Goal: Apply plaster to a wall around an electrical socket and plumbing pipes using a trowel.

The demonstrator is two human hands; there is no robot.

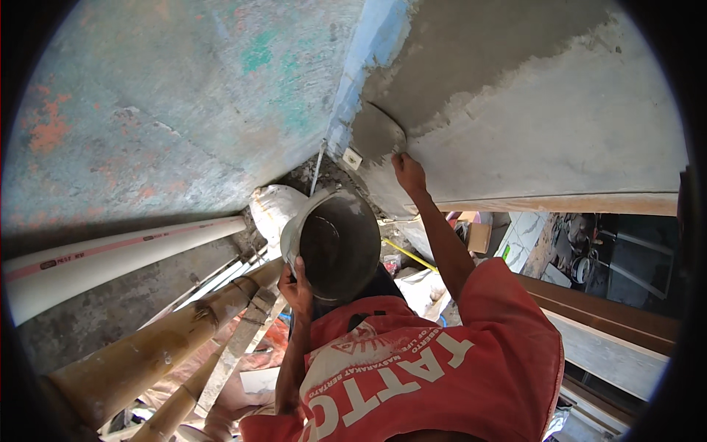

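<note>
My left hand (297, 289) grips the rim of a grey bucket (328, 250), tilted toward me and held low in front of my body; its dark interior shows. My right hand (409, 173) is raised against the right wall, fingers closed at the lower edge of a thin, curved plastering blade (379, 131) smeared with grey mortar and lying nearly flat on the wall. Above it runs a band of darker, wet plaster (479, 44) with a ragged edge. A small white socket (353, 158) sits low beside the blade, near the blue-painted wall corner.
A mottled painted wall (169, 96) rises on the left, with a white pipe (118, 261) along it. Bamboo poles (162, 339) and boards lie at lower left. A white sack (272, 210) stands in the corner. An opening (611, 265) with cluttered items shows at right.
</note>
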